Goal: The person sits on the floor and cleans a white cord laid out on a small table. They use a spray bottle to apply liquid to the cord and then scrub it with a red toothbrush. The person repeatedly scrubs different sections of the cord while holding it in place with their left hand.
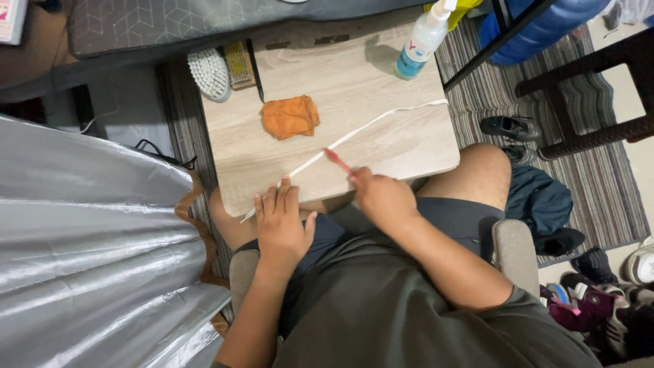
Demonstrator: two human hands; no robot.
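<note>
A long white shoelace (381,121) lies stretched diagonally across a small light wooden table (402,146) over my lap. My left hand (281,221) lies flat, fingers together, pressing the lace's near end at the table's front edge. My right hand (383,197) grips a red toothbrush (337,161), and its head touches the lace near the middle. An orange cloth (290,116) lies crumpled on the table behind the lace.
A white spray bottle (424,39) stands at the table's far right corner. A white brush (210,73) and a tan brush (239,65) lie at the far left. Silver sheeting (88,252) is on my left. Shoes (507,126) and clothes sit on the striped rug to the right.
</note>
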